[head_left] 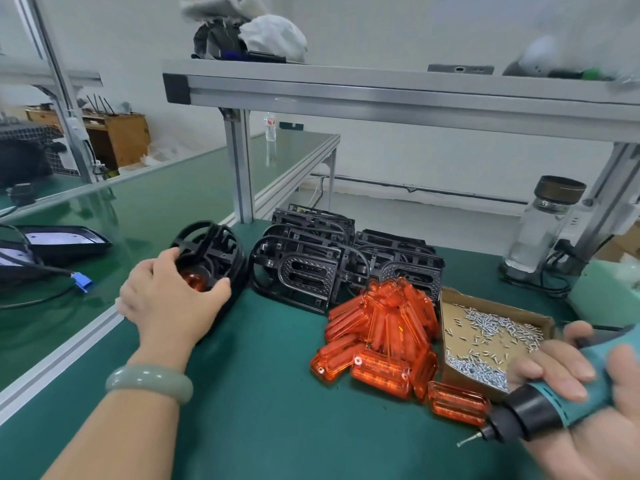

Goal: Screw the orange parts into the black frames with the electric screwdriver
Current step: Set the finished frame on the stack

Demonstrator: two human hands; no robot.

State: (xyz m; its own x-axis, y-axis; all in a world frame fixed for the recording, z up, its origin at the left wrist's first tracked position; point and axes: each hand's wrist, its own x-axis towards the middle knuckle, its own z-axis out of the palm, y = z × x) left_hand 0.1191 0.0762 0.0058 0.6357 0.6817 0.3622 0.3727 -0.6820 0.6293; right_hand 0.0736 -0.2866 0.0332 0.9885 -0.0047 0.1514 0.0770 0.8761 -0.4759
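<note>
The left hand [173, 299] curls its grip around a black frame [211, 247] on the table [259, 393], with an orange part [194, 282] seated inside. The right hand [588, 393] has its grip wrapped around the electric screwdriver [540, 407]. It is better to press the frame steady and bring the bit in straight.

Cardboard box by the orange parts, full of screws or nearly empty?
Partly filled: the cardboard box shows bare floor between scattered screws, heaped at front.
</note>
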